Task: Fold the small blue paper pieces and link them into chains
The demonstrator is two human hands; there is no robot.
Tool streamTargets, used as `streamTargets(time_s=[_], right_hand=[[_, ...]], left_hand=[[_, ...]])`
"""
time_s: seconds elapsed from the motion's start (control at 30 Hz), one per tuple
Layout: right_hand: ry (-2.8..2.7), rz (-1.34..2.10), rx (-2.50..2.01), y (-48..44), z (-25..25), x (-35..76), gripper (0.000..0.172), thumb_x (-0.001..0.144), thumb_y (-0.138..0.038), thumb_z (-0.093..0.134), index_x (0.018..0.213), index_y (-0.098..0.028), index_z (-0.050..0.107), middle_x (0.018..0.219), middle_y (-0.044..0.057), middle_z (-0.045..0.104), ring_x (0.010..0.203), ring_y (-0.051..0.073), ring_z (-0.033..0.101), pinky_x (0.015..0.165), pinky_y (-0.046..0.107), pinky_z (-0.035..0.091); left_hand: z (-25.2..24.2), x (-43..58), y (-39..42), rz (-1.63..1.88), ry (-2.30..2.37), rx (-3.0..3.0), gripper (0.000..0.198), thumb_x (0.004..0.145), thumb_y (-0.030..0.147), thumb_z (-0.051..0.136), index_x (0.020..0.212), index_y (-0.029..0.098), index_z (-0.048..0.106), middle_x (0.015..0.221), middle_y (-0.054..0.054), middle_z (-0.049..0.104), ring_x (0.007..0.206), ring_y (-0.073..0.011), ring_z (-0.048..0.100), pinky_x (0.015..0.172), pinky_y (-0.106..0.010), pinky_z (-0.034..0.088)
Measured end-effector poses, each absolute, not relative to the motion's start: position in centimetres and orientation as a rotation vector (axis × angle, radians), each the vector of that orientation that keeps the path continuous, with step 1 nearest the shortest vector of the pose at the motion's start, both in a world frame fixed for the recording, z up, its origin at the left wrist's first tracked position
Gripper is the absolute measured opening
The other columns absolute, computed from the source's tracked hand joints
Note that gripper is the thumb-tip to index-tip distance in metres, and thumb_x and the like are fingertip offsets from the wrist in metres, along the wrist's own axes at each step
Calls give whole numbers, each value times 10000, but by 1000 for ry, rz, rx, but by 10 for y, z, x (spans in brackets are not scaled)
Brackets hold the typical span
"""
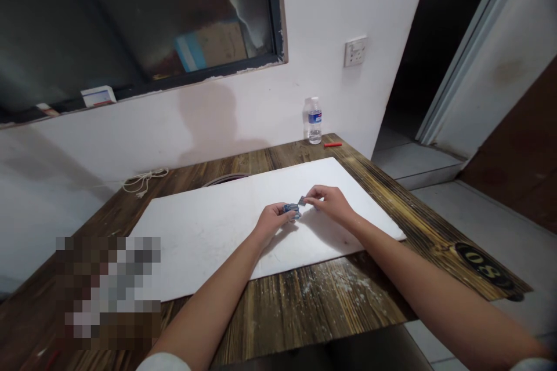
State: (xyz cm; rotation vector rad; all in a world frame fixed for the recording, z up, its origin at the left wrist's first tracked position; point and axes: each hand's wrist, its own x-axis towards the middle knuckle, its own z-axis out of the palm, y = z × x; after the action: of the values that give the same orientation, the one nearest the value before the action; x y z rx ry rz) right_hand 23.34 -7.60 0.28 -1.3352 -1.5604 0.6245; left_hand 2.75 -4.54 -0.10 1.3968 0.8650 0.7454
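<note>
1. Watching from across the room, I see two bare hands meeting above the middle of a white board (204, 243) that lies on a dark wooden surface (331, 307).
2. The left hand (274, 223) has its fingers (288, 215) curled nearly closed, pinching a small blue-grey piece (292, 211) at the tips.
3. The right hand (331, 206) comes in from the other side, with its fingers (311, 199) drawn close together on the far end of that piece, or perhaps on a second piece. At this size I cannot tell which.
4. The piece seems to be held just above the board, between the two hands, rather than resting on it.
5. With something this small, a light, even pinch looks best, with both forearms steady so that it neither slips nor bends.
6. Farther back, a plastic water bottle (314, 120) stands near the far edge of the surface, with a small red stick (333, 144) just beside it.
7. A white cord (143, 181) lies at the far left of the board, and a round black number plate (483, 265) is set into the right side of the surface.
</note>
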Motion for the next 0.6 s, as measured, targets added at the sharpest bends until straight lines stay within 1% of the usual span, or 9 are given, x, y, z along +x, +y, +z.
streamTargets(time_s=[0.1, 0.2, 0.33, 0.43, 0.53, 0.6], right_hand=[[-1453, 650, -1354, -71, 4, 248, 166, 758, -367, 657, 758, -204, 688, 733, 13, 712, 668, 165, 620, 630, 273, 449], [-1434, 645, -1429, -66, 4, 261, 156, 754, -336, 654, 815, -203, 710, 776, 22, 726, 699, 173, 635, 656, 279, 457], [-1568, 589, -1624, -64, 0, 268, 140, 755, -259, 681, 876, -208, 729, 794, 21, 725, 737, 177, 639, 670, 274, 448], [-1705, 450, -1744, -65, -5, 267, 177, 749, -227, 705, 924, -210, 726, 835, 30, 717, 777, 192, 633, 689, 286, 439], [-1731, 252, -1724, -67, -5, 264, 135, 785, -239, 688, 912, -206, 720, 960, 56, 699, 879, 212, 619, 758, 314, 438], [-1667, 213, -1656, -68, -2, 262, 110, 830, -267, 648, 886, -202, 717, 980, 62, 683, 851, 196, 608, 763, 319, 442]], left_hand=[[2, 29, -47, 763, 882, 1352, 412, 600, 432, 836, 849, 116, 742, 819, -107, 732, 668, -152, 618, 615, -272, 501], [2, 30, -47, 803, 913, 1342, 389, 583, 413, 845, 815, 119, 741, 768, -89, 723, 634, -133, 602, 588, -249, 488], [0, 30, -45, 816, 939, 1339, 386, 577, 413, 844, 796, 116, 733, 693, -69, 692, 587, -125, 580, 542, -242, 476], [0, 29, -46, 809, 951, 1327, 384, 570, 407, 845, 792, 117, 726, 683, -62, 682, 576, -127, 581, 530, -245, 478], [2, 30, -47, 810, 958, 1340, 366, 575, 403, 840, 775, 120, 722, 653, -49, 668, 560, -123, 572, 514, -238, 463], [2, 30, -47, 824, 960, 1367, 349, 584, 396, 834, 767, 121, 723, 626, -41, 656, 554, -117, 558, 510, -228, 442]])
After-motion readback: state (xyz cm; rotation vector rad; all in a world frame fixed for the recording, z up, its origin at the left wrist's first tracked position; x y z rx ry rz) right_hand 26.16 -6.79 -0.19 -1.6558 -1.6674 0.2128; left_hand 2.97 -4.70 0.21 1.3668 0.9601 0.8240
